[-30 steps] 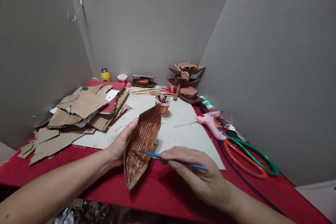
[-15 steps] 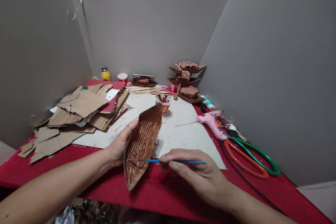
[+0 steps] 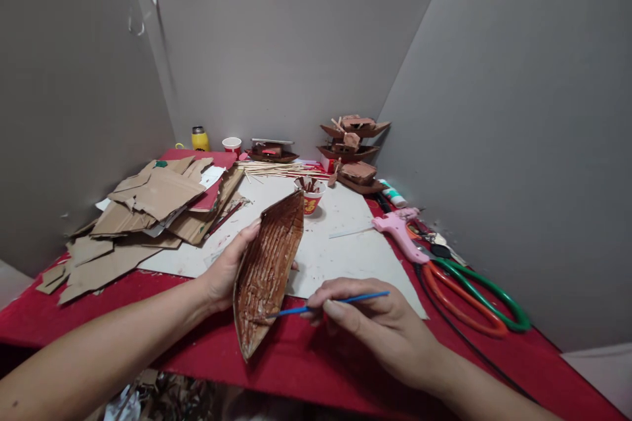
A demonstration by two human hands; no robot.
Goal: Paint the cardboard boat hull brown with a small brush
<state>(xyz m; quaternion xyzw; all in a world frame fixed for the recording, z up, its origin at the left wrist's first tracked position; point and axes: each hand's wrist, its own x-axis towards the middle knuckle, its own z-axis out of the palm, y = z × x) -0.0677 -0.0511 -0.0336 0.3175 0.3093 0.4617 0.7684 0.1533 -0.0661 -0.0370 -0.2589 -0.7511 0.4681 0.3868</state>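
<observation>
A small brown cardboard boat hull (image 3: 269, 256) is tilted up so that its ridged inside faces me. My left hand (image 3: 230, 270) grips it along the left side, with fingers hidden behind it. Between the fingertips of my right hand (image 3: 365, 322) is a thin blue paintbrush (image 3: 345, 300), its tip against the lower inside of the hull. Wet-looking brown paint shines on the ridges. Just behind the hull stands a paper cup (image 3: 312, 200) with brown paint streaks inside.
Torn cardboard (image 3: 162, 194) is piled at the left. Finished-looking model boats (image 3: 353, 151) stand at the back right, near thin wooden sticks (image 3: 281, 171). A pink glue gun (image 3: 402, 235) and scissors with orange and green handles (image 3: 467, 296) lie on the right.
The brush tip has moved slightly down inside the hull, and the brush now slants more, its back end higher. The left hand holds the hull almost unchanged.
</observation>
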